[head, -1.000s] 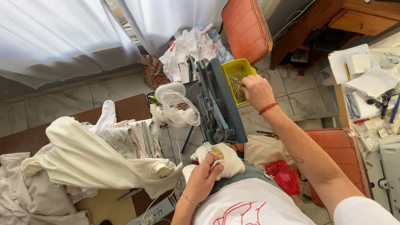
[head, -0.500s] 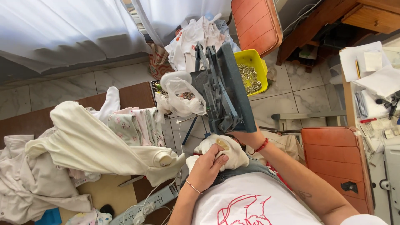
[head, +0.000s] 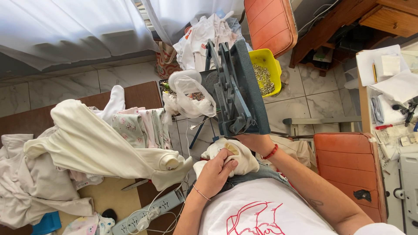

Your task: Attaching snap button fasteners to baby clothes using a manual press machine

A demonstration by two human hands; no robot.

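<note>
Both hands meet at a cream garment bunched in the lap, just below the blue-grey press. Behind the press sits a yellow bin of metal snaps; a clothes pile covers the tabletop at left. Left hand is closed, gripping the cloth. Right hand touches its far edge under the press; its grip cannot be told.

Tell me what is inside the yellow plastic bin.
The yellow plastic bin holds many small silvery metal pieces. The grey-blue metal press hides its left part.
</note>
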